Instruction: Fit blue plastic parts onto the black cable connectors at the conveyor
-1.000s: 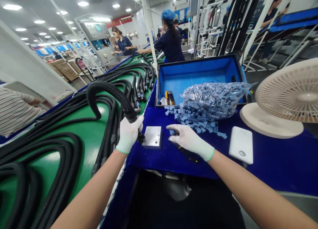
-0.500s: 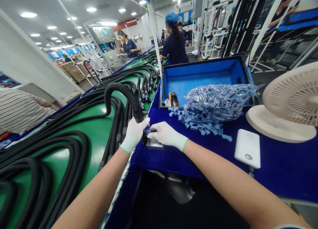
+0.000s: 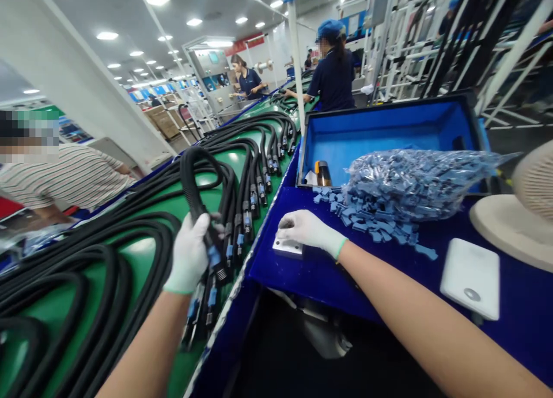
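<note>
In my gloved left hand [image 3: 190, 251] is a black corrugated hose [image 3: 192, 182], gripped near its end, over the green surface. A blue clip [image 3: 213, 255] shows on that end, just below my fingers. My gloved right hand [image 3: 300, 231] is at a small metal block [image 3: 287, 248] on the blue tabletop, its fingers curled in above the block. Whether anything sits between those fingers is hidden. Loose blue clips [image 3: 380, 228] lie to the right of that hand, spilling from a clear plastic bag [image 3: 415, 182] full of them.
Many black hoses [image 3: 129, 254] cover the green worktop [image 3: 144, 297] on the left. Behind the bag stands a blue bin [image 3: 389, 127]. A white device [image 3: 470, 277] and a fan [image 3: 496, 225] are at the right. One person [image 3: 73, 176] works at left, others farther back.
My left hand has carried the hose end leftward, away from the metal block and over the green worktop. My right hand stays by the block, apart from the hose. The view has turned left.
</note>
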Action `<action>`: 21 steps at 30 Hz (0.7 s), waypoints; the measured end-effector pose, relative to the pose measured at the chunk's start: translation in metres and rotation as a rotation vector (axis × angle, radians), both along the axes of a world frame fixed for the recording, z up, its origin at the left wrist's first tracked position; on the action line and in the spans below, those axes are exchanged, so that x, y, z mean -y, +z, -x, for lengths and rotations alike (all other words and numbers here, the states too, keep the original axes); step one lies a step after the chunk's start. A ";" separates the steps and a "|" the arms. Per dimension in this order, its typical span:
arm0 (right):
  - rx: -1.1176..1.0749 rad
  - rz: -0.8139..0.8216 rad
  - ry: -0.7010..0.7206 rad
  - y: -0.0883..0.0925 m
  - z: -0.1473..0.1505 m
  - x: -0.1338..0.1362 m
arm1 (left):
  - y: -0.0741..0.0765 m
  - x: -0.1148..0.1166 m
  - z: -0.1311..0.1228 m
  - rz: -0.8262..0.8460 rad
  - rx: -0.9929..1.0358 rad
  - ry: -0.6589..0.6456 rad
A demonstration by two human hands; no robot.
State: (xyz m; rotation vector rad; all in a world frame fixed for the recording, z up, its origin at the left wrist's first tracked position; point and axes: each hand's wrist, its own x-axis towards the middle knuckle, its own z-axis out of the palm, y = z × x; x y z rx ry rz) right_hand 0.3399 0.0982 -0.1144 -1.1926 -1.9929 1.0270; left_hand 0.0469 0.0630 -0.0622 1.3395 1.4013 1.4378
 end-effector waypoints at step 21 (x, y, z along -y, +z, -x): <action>0.211 -0.147 -0.068 -0.018 0.016 0.005 | -0.095 0.242 0.232 1.009 -1.082 0.230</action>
